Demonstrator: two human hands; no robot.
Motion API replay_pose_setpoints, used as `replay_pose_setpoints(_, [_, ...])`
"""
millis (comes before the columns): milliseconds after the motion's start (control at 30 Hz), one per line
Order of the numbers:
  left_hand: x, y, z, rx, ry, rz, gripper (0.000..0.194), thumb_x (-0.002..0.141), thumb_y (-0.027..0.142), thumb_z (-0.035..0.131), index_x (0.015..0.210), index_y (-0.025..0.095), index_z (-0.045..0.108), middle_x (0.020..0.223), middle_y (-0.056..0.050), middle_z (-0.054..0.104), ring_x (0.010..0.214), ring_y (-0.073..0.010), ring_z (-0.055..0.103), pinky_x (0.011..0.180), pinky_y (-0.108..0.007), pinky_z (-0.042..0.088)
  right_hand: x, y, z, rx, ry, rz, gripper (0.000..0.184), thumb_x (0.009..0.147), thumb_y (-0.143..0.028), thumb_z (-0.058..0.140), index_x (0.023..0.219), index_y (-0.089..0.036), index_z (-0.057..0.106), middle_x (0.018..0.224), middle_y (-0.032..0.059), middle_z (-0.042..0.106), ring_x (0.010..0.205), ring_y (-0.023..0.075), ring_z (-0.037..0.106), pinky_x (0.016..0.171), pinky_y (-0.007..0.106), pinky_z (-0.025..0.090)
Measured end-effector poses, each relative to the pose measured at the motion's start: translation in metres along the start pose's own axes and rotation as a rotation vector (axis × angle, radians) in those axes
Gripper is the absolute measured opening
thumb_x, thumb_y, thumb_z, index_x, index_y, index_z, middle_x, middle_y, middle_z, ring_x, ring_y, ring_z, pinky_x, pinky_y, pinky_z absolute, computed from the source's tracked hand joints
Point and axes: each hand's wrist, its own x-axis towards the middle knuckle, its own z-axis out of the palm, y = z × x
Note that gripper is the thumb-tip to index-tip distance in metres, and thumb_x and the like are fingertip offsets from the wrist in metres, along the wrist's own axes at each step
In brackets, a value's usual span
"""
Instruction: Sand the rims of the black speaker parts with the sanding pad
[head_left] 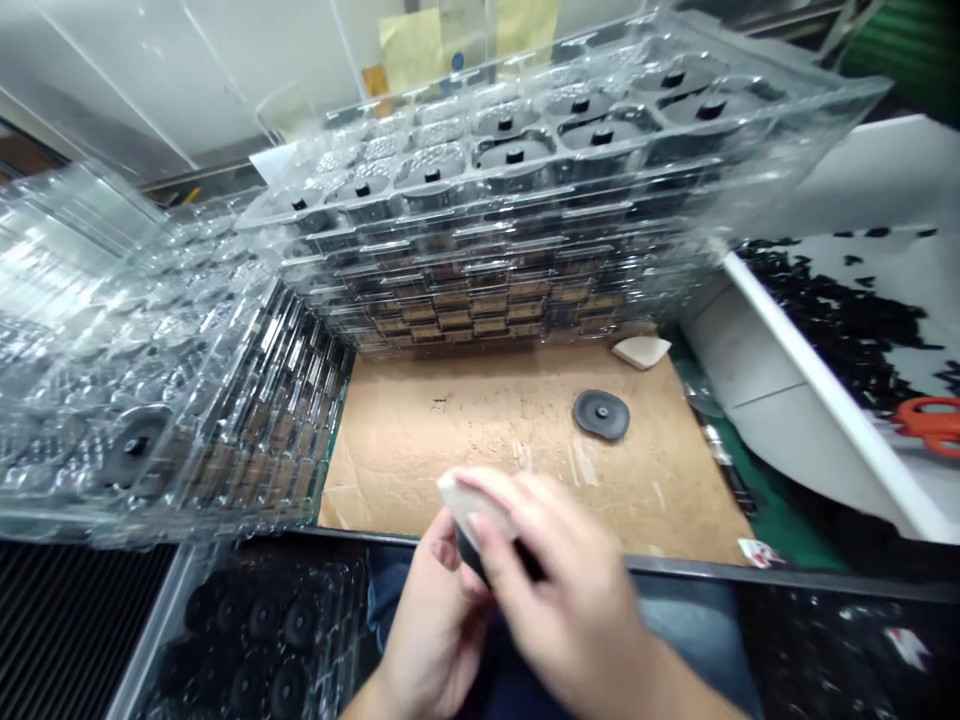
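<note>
Over the near edge of the cardboard, my left hand (442, 610) is closed around a dark part (466, 548), mostly hidden behind my fingers. My right hand (555, 570), somewhat blurred, grips a pale wedge-shaped pad (480, 505) against that dark part. The pad looks like a sponge or felt block. Beyond my hands, a dark grey rounded rubber-like disc (602, 414) with a small centre stud lies on the cardboard (405, 430). A second off-white wedge pad (642, 351) rests at the back right corner of the cardboard.
Tall stacks of clear plastic trays (495, 220) stand behind and to the left, the top one holding dark discs. At right, a white bin (825, 370) contains small black pieces and orange-handled scissors (930, 425). Another tray (330, 620) of black discs sits low left.
</note>
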Motion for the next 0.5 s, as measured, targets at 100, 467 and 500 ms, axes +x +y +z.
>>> replay_pose_setpoints(100, [-0.001, 0.001, -0.002, 0.008, 0.1, -0.02, 0.051, 0.058, 0.024, 0.078, 0.106, 0.026, 0.061, 0.092, -0.003, 0.068, 0.085, -0.0178, 0.061, 0.075, -0.026, 0.048, 0.003, -0.011, 0.006, 0.095, -0.253, 0.01, 0.025, 0.083, -0.011, 0.045, 0.1, -0.016, 0.062, 0.086, 0.004, 0.068, 0.075, 0.0152, 0.063, 0.068, 0.027, 0.052])
replay_pose_setpoints(467, [-0.002, 0.008, -0.003, -0.055, -0.032, -0.034, 0.059, 0.037, 0.019, 0.086, 0.094, 0.026, 0.069, 0.099, -0.001, 0.071, 0.091, -0.0167, 0.063, 0.079, -0.021, 0.047, -0.011, -0.004, -0.015, 0.019, -0.329, 0.0, 0.023, 0.085, -0.011, 0.045, 0.101, -0.021, 0.059, 0.083, 0.0005, 0.066, 0.072, 0.013, 0.06, 0.066, 0.024, 0.047])
replay_pose_setpoints(500, [-0.002, 0.008, -0.003, -0.07, -0.049, -0.046, 0.059, 0.037, 0.019, 0.086, 0.093, 0.026, 0.069, 0.099, -0.001, 0.071, 0.089, -0.0153, 0.063, 0.077, -0.019, 0.047, -0.011, -0.003, -0.02, -0.059, -0.334, 0.021, 0.024, 0.086, -0.011, 0.044, 0.102, -0.021, 0.058, 0.082, 0.0007, 0.065, 0.07, 0.0133, 0.059, 0.064, 0.024, 0.045])
